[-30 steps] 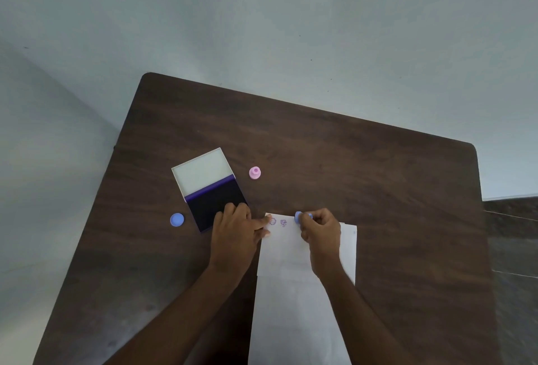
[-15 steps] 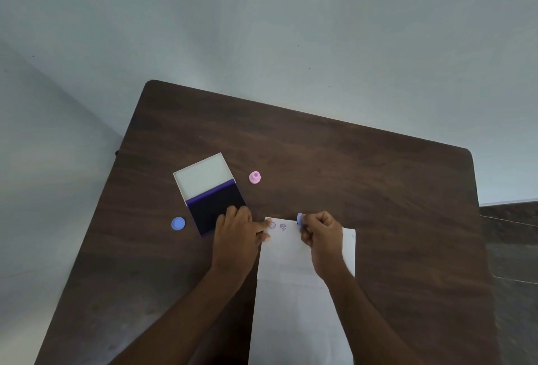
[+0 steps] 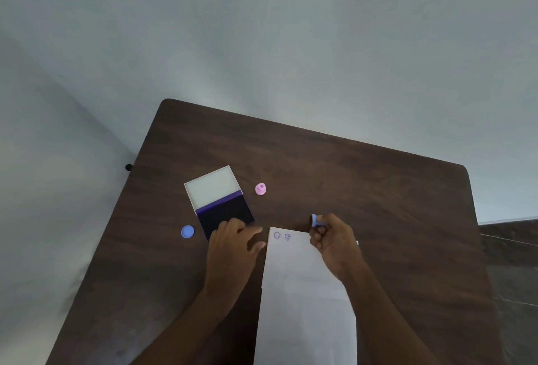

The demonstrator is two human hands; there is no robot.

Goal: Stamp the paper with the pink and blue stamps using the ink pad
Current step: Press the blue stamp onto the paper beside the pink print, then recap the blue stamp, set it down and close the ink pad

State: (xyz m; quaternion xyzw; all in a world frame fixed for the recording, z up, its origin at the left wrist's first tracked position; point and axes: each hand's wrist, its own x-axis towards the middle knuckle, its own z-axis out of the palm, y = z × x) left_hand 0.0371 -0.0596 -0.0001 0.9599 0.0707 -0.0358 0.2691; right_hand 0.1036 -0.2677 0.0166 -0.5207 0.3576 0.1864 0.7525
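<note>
No brand, label or legible writing shows anywhere; the only marks are two small purple stamped impressions (image 3: 281, 236) side by side at the far left corner of the white paper (image 3: 305, 306), too small to read. There is one sheet of paper, lying at the worktop's (image 3: 349, 178) near edge, one ink pad (image 3: 219, 201) open with its white lid folded back toward the far edge and its dark pad nearer, one pink stamp (image 3: 260, 189) standing just right of the lid, one blue round cap (image 3: 187, 231) near the worktop's left edge, and one blue stamp (image 3: 316, 220). The right hand (image 3: 334, 244) hovers above the paper's far edge, its fingers (image 3: 318, 230) curled shut around the blue stamp, whose face tips to the left, clear of the sheet. The left hand (image 3: 233, 244) sits at the paper's left edge, overlapping the ink pad's near corner, its fingers (image 3: 254, 230) loosely spread and holding nothing
</note>
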